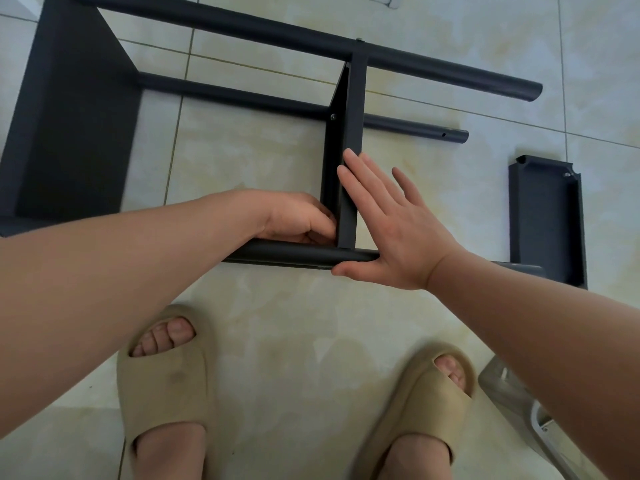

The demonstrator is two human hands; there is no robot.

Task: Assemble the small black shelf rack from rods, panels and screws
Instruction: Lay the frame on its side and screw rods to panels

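Both bare forearms extend forward and converge, the left hand [301,220] knuckles-up with fingers curled inward, their contents not visible, the right hand [394,226] flat, fingers straight and slightly spread, thumb extended sideways.

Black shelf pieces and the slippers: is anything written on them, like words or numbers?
No text can be read anywhere.
The rods, the upright panel, the loose panel and the slippers are plain; the clear plastic thing at the lower right shows no readable print.
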